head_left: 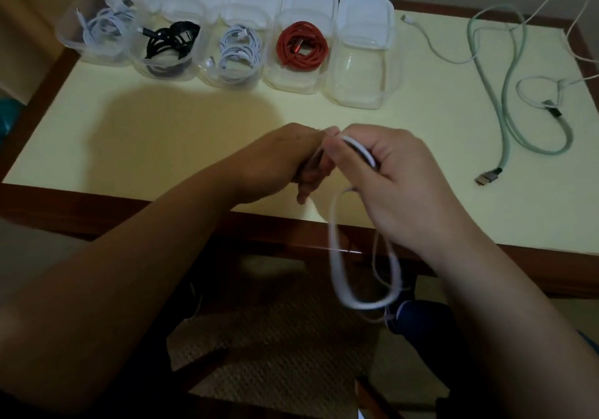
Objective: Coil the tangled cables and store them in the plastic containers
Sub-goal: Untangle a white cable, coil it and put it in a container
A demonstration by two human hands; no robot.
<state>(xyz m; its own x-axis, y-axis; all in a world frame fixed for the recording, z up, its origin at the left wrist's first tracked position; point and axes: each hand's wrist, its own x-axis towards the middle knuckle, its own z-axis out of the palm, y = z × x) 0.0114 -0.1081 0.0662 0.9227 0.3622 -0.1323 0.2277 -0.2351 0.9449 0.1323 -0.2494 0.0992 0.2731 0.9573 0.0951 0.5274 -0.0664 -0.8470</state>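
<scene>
Nearest to us, low in the middle of the frame, the white cable (337,266) is dangling in a long loop below the table edge, and that's the one we're coiling right now. Going left to right: our left hand (285,162) is sitting at centre frame with fingers curled around the cable's top end, though exactly how they're pinching it is hidden behind the knuckles. Our right hand (395,175) is just beside it, thumb and fingers clamped on the gathered loops.

We're judging this cable as light, soft and floppy, a bit springy, so the loops will want to pop open. Best place to be holding is right where the loops cross at the top, pinched flat.

Along the upper left we're seeing the plastic containers (97,45) in a row, four already holding coils including a red cable (303,45), and the empty container (363,75) at the right end is looking like the home for this one. Over at the upper right, a mint cable (505,101) and thin white leads are waiting loose on the table (162,133).
</scene>
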